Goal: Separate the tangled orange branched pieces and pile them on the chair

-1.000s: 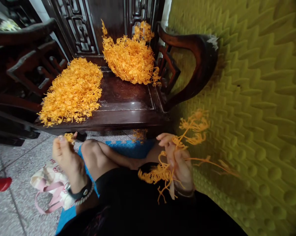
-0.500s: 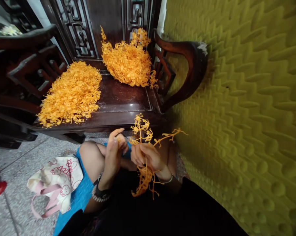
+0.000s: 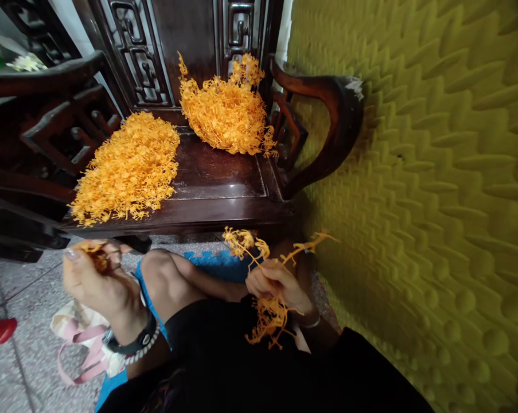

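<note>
My right hand (image 3: 280, 282) is closed around a bunch of orange branched plastic stems (image 3: 269, 321). Some of the stems poke out above the fist, one tipped with curly florets (image 3: 241, 241), and a tangle hangs below it. Over on the left, my left hand (image 3: 101, 281) has its fingers curled round small orange florets (image 3: 94, 248), partly hidden in the palm. On the chair seat lie two heaps of the same orange material: a flat floret pile (image 3: 129, 169) at the left and a taller pile (image 3: 226, 112) at the back right.
The dark carved wooden chair (image 3: 224, 209) stands ahead, its curved armrest (image 3: 345, 115) close to an olive embossed wall (image 3: 435, 172). A cloth bag with pink straps (image 3: 89, 367) lies on the speckled floor beside a blue mat (image 3: 215, 264). Something red (image 3: 0, 331) is at far left.
My left hand has moved away from the stems, out to the left above the bag, with florets in it. My right hand has shifted slightly right and down, still gripping the stems.
</note>
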A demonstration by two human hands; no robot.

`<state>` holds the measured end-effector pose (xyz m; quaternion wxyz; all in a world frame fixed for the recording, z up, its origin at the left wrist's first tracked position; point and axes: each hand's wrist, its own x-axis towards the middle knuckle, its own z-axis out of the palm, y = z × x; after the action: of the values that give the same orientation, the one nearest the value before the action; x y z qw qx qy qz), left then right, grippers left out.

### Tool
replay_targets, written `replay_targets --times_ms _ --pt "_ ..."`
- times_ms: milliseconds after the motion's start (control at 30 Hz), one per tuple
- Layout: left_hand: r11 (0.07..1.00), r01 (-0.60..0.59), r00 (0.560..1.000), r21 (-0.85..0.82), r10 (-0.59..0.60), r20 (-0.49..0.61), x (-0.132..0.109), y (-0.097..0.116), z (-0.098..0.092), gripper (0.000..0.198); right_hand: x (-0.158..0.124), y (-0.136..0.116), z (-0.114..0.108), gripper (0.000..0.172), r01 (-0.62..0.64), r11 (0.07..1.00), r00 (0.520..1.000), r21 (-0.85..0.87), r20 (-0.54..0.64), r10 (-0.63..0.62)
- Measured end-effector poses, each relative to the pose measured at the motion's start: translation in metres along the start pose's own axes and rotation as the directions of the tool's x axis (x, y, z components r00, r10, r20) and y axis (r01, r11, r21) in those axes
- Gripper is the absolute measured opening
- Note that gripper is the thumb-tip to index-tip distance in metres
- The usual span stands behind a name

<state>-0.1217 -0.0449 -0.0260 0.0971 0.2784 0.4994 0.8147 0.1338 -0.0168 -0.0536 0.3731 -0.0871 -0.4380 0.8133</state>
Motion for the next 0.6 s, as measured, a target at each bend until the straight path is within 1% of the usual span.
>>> replay_targets --times_ms 33,67,133,200,267,300,333,367,433,467,500,533,600 --pt "0.997 0.070 0.996 -0.038 -0.068 0.055 -0.004 -0.001 0.003 0.024 0.003 0.001 -0.001 0.053 0.003 0.999 1.000 0.034 0.009 -0.004" --pt "0.987 0.149 0.983 -0.066 -0.141 0.119 -0.010 -0.003 0.008 0.021 0.006 0.003 -0.002 0.053 0.006 0.998 1.000 0.067 0.027 -0.008" --pt "0.944 0.307 0.938 -0.117 -0.280 0.202 -0.025 -0.010 0.020 0.016 0.013 0.008 0.000 0.053 -0.005 0.991 0.997 0.130 0.073 -0.005" --pt "0.870 0.464 0.870 -0.170 -0.410 0.274 -0.040 -0.019 0.030 0.018 0.019 0.013 0.003 0.054 -0.025 0.979 0.992 0.201 0.126 -0.001" --pt "0.796 0.569 0.796 -0.204 -0.471 0.380 -0.054 -0.027 0.038 0.015 0.023 0.017 0.005 0.053 -0.021 0.962 0.982 0.274 0.184 -0.031" --pt "0.775 0.599 0.762 -0.202 -0.474 0.442 -0.060 -0.029 0.040 0.013 0.025 0.018 0.006 0.053 -0.014 0.952 0.976 0.305 0.213 -0.054" --pt "0.769 0.615 0.727 -0.176 -0.466 0.505 -0.065 -0.031 0.041 0.017 0.026 0.018 0.006 0.053 -0.008 0.945 0.969 0.326 0.237 -0.073" --pt "0.777 0.616 0.689 -0.126 -0.455 0.565 -0.069 -0.031 0.042 0.025 0.028 0.018 0.007 0.052 -0.007 0.942 0.963 0.334 0.255 -0.084" --pt "0.819 0.574 0.607 0.016 -0.438 0.663 -0.076 -0.030 0.041 0.037 0.030 0.018 0.008 0.052 -0.016 0.946 0.959 0.325 0.273 -0.078" --pt "0.844 0.531 0.591 0.078 -0.435 0.680 -0.078 -0.028 0.041 0.037 0.031 0.018 0.009 0.052 -0.022 0.949 0.959 0.314 0.275 -0.069" --pt "0.871 0.477 0.606 0.119 -0.424 0.673 -0.080 -0.026 0.040 0.036 0.031 0.019 0.009 0.052 -0.026 0.955 0.960 0.296 0.275 -0.060" --pt "0.899 0.416 0.656 0.136 -0.401 0.639 -0.081 -0.023 0.039 0.037 0.031 0.019 0.009 0.053 -0.028 0.966 0.961 0.258 0.273 -0.045" --pt "0.954 0.269 0.803 0.135 -0.300 0.515 -0.079 -0.017 0.037 0.041 0.028 0.022 0.008 0.053 -0.042 0.995 0.962 0.093 0.271 0.015"
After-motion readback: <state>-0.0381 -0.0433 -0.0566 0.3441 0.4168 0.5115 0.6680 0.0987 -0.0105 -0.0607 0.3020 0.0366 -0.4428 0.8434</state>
